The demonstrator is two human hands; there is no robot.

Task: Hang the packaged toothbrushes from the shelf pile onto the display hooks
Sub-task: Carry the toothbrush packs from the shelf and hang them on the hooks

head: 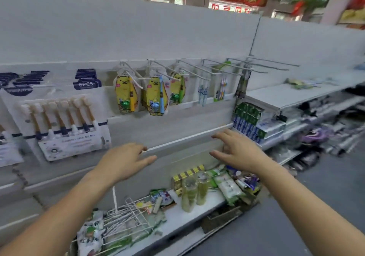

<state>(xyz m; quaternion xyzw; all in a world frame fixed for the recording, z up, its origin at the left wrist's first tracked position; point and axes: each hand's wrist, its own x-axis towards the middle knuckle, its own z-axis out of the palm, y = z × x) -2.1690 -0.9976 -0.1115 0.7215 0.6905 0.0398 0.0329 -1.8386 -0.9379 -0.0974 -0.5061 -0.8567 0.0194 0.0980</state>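
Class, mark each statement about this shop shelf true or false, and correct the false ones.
1. The left hand holds a pack. False: it holds nothing, and its fingers are straight.
2. The right hand is empty. True.
3. Three yellow packs hang side by side. True.
4. The 6PCS pack hangs to the right of the yellow packs. False: it hangs to their left.

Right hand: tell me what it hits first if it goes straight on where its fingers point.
Probably the grey back panel just ahead of the open right hand; nothing shows between them, though depth is unclear.
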